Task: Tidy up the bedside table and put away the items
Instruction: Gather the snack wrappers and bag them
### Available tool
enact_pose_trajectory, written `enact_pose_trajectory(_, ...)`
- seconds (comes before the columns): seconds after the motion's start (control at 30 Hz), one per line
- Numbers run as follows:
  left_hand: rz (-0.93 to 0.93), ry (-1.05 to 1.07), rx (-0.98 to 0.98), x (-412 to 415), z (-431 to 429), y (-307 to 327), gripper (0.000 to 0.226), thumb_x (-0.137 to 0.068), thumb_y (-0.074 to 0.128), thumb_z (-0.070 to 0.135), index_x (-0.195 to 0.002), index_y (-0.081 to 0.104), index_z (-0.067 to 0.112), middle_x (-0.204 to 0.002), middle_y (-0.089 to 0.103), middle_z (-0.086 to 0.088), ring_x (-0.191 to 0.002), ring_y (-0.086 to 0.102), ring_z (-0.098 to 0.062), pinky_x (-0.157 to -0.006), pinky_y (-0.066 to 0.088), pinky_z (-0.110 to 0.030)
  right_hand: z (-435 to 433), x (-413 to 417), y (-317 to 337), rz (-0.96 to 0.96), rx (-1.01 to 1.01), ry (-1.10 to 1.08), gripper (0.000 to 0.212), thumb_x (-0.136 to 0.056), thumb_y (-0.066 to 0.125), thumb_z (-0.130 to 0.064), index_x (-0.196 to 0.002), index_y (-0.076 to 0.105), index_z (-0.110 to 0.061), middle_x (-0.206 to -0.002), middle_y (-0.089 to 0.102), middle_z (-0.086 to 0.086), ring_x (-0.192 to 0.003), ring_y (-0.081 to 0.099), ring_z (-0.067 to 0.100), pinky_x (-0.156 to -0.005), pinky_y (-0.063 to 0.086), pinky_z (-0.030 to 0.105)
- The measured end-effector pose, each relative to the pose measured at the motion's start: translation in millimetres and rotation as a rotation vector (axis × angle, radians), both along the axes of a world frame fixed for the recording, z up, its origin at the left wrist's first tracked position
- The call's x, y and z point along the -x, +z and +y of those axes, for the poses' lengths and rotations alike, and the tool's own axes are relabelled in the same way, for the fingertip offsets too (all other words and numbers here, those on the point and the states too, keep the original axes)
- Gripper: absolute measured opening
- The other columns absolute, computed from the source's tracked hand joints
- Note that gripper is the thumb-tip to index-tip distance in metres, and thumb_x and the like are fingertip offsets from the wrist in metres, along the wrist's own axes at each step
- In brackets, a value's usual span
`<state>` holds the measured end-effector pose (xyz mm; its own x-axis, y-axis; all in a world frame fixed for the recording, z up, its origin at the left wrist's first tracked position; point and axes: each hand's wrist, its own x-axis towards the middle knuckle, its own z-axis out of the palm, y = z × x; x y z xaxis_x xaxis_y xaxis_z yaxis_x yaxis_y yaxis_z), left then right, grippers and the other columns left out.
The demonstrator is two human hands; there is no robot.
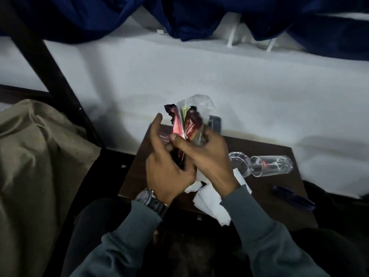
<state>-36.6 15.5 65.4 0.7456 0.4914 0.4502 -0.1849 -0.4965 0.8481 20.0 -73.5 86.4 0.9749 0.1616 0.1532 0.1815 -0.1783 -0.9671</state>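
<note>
Above the dark wooden bedside table [265, 192], both hands hold a bunch of crumpled wrappers [187, 122], red, dark red and clear plastic. My right hand [203, 154] grips the bunch from the right, thumb across its front. My left hand [165, 166] holds the lower end of the wrappers with its curled fingers, while its index finger points up. A watch sits on the left wrist. White tissue paper [211, 200] lies on the table under my hands.
A clear glass [273, 164] lies on its side at the table's right, beside a glass ashtray [239, 162]. A dark blue pen [293, 197] rests near the right front edge. A dark box [215, 123] stands at the back. A bed with an olive blanket [34, 166] is at the left.
</note>
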Motion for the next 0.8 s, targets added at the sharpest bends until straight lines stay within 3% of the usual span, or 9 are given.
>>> enact_pose_trajectory(0.13, -0.032, -0.325, 0.026, -4.5, -26.6, -8.6, 0.119, -0.068, 0.072, 0.012, -0.165, 0.003, 0.016, -0.096, 0.081, 0.010, -0.084, 0.077, -0.014, -0.071, 0.058, -0.040, -44.4, -11.7, -2.6, 0.030, 0.034, -0.181, 0.021, -0.070, 0.085, -0.042, -0.080, 0.074, -0.028, -0.072, 0.076, -0.012, -0.066, 0.073, 0.003, -0.058, 0.057, 0.023)
enact_pose_trajectory(0.27, -0.041, -0.476, -0.004, -12.5, -56.6, -10.0, 0.118, -0.077, 0.076, 0.015, -0.165, -0.004, 0.015, -0.111, 0.077, 0.018, -0.099, 0.075, -0.004, -0.082, 0.059, -0.033, -84.5, -13.6, -6.1, 0.025, 0.001, -0.313, 0.019, -0.071, 0.082, -0.041, -0.069, 0.073, -0.024, -0.061, 0.073, -0.007, -0.054, 0.068, 0.006, -0.050, 0.051, 0.025)
enact_pose_trajectory(0.37, -0.047, -0.520, 0.086, -18.5, -83.0, -11.5, 0.108, -0.086, 0.072, 0.015, -0.165, -0.001, 0.020, -0.119, 0.077, 0.007, -0.105, 0.076, -0.012, -0.088, 0.061, -0.039, -115.3, -8.7, -5.2, -0.016, -0.014, -0.386, 0.022, -0.071, 0.078, -0.041, -0.062, 0.072, -0.022, -0.058, 0.072, -0.008, -0.052, 0.067, 0.003, -0.046, 0.047, 0.019)
enact_pose_trajectory(0.43, -0.081, -0.558, 0.177, -22.5, -104.7, -12.3, 0.097, -0.092, 0.067, 0.009, -0.165, 0.004, 0.018, -0.128, 0.074, -0.001, -0.115, 0.073, -0.014, -0.096, 0.060, -0.039, -142.0, -6.5, -3.3, -0.034, -0.001, -0.444, 0.018, -0.075, 0.078, -0.029, -0.060, 0.071, -0.024, -0.057, 0.071, -0.011, -0.051, 0.067, 0.001, -0.045, 0.046, 0.016)
enact_pose_trajectory(0.57, -0.093, -0.595, 0.256, -26.9, -153.0, -14.4, 0.075, -0.099, 0.057, 0.009, -0.162, 0.017, 0.017, -0.135, 0.070, -0.001, -0.123, 0.069, -0.019, -0.099, 0.057, -0.029, -208.3, -2.6, 2.6, -0.020, 0.043, -0.583, 0.018, -0.075, 0.080, -0.025, -0.071, 0.072, -0.009, -0.066, 0.075, 0.003, -0.063, 0.074, 0.022, -0.052, 0.060, 0.040)
enact_pose_trajectory(0.63, -0.031, -0.602, 0.171, -27.4, -176.5, -22.2, 0.063, -0.103, 0.054, 0.022, -0.160, 0.026, 0.022, -0.139, 0.068, 0.004, -0.128, 0.065, -0.013, -0.099, 0.054, -0.024, -248.3, 0.9, 8.4, -0.037, 0.049, -0.665, 0.020, -0.071, 0.080, -0.031, -0.072, 0.073, -0.012, -0.068, 0.075, 0.001, -0.064, 0.074, 0.018, -0.055, 0.061, 0.039)
enact_pose_trajectory(0.7, 0.066, -0.669, -0.050, -25.5, -195.6, -39.1, 0.058, -0.105, 0.049, 0.035, -0.159, 0.031, 0.024, -0.149, 0.060, 0.003, -0.136, 0.058, -0.012, -0.105, 0.051, -0.025, -288.0, 6.6, 15.3, -0.053, 0.067, -0.741, 0.016, -0.066, 0.079, -0.039, -0.068, 0.073, -0.023, -0.067, 0.075, -0.006, -0.060, 0.070, 0.008, -0.053, 0.059, 0.032)
enact_pose_trajectory(0.8, 0.131, -0.783, -0.483, -21.4, -225.4, -73.1, 0.063, -0.104, 0.045, 0.044, -0.160, 0.034, 0.017, -0.162, 0.045, -0.007, -0.149, 0.042, -0.025, -0.119, 0.038, -0.037, -350.4, 16.8, 16.2, -0.058, 0.074, -0.838, 0.008, -0.069, 0.081, -0.034, -0.068, 0.075, -0.030, -0.072, 0.076, 0.002, -0.065, 0.070, 0.013, -0.058, 0.061, 0.045)
